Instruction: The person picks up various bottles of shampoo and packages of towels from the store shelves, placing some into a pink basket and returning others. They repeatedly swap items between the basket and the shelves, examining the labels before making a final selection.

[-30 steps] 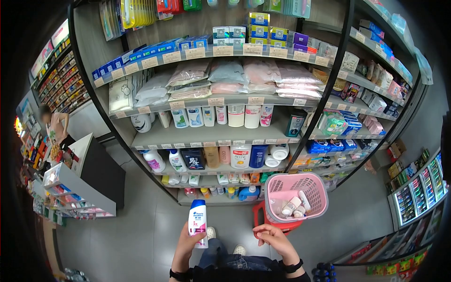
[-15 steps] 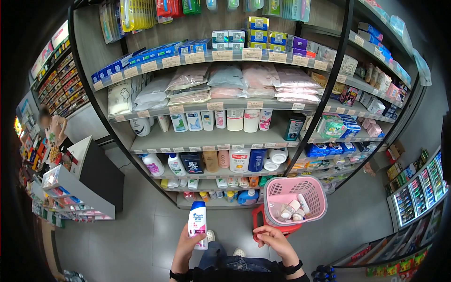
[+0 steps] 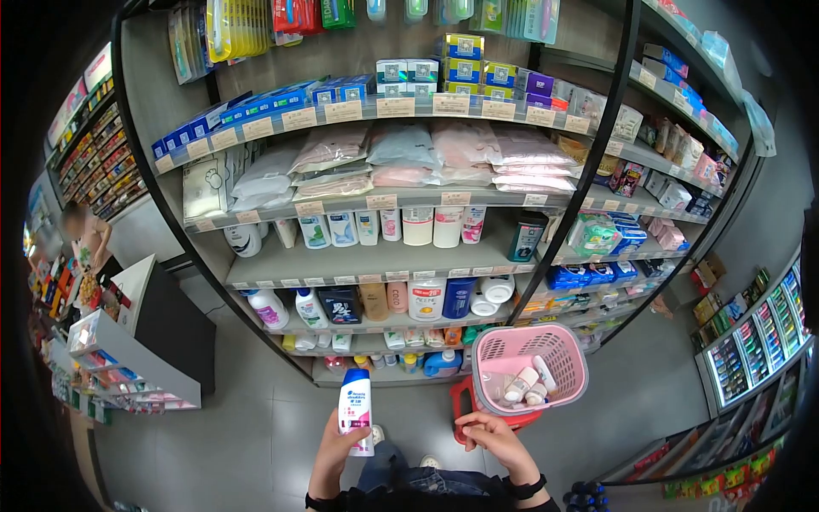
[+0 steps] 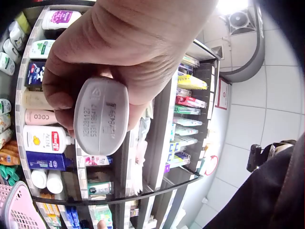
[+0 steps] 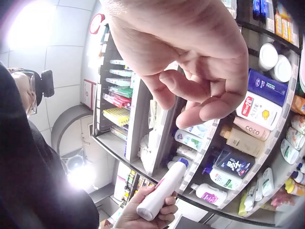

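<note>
My left hand [image 3: 333,450] grips a white shampoo bottle [image 3: 355,405] with a blue cap, upright, its label facing up toward the head camera. In the left wrist view the printed base of the shampoo bottle [image 4: 101,119] shows, with fingers curled round its side. My right hand [image 3: 496,442] hovers before my body, near the pink basket [image 3: 509,343]. Its fingers hang loosely bent with nothing between them, as the right wrist view of the right hand [image 5: 190,71] also shows. Inside the basket lie several small white and pink bottles [image 3: 522,384].
The basket rests on a red stool [image 3: 461,401] in front of the shelving. On the middle shelf [image 3: 375,266] stand bottles, with more bottles on the shelves below. A counter [image 3: 175,333] is at left, with a person [image 3: 90,243] behind it. Drinks racks [image 3: 755,358] stand at right.
The head view has shifted slightly, so the shelves and basket sit a little further left, the basket also lower. Both hands keep their pose, the left still holding the shampoo bottle.
</note>
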### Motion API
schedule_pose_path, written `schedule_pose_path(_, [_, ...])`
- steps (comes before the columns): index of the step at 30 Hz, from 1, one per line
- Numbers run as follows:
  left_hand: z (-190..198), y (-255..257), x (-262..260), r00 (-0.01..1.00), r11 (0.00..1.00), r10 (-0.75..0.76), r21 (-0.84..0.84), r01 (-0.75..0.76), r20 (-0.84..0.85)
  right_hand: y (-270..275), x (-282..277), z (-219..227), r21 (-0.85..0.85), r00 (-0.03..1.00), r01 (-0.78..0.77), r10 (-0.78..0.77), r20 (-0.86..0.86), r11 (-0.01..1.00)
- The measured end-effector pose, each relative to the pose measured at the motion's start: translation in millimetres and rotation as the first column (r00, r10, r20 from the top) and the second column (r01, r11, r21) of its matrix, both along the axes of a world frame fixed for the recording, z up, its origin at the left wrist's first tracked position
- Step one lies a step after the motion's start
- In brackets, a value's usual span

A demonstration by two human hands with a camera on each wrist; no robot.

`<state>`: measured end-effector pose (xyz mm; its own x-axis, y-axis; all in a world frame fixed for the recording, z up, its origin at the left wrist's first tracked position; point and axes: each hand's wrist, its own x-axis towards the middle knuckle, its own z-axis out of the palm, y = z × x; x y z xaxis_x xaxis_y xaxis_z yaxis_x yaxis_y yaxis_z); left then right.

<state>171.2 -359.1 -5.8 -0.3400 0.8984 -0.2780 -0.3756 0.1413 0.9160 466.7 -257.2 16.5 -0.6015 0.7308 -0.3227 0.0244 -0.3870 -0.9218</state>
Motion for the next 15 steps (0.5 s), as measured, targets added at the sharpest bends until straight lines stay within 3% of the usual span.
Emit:
schedule_pose_path(5, [17, 16, -4, 0.996, 0.996, -0.088, -0.033, 0.089, 0.007, 8, -6, -13, -0.003, 1.0, 0.0, 0.0, -0.029, 1.0])
schedule_pose_path(7, [19, 27, -8, 0.977, 0.977, -0.212, 0.009, 0.212, 0.035, 10, -15, -13, 0.001, 0.998, -0.027, 0.027, -0.054, 1.0])
schedule_pose_path(12, [51, 65, -3, 0.943, 0.945, -0.318, 0.106, 0.308, 0.101, 18, -34, -16, -0.017, 0.999, -0.028, 0.028, -0.029, 0.999])
schedule_pose_path(15, [51, 85, -10, 0.915, 0.907, -0.403, 0.145, 0.396, 0.022, 24, -51, -13, -0.002, 0.998, -0.034, 0.034, -0.052, 0.999])
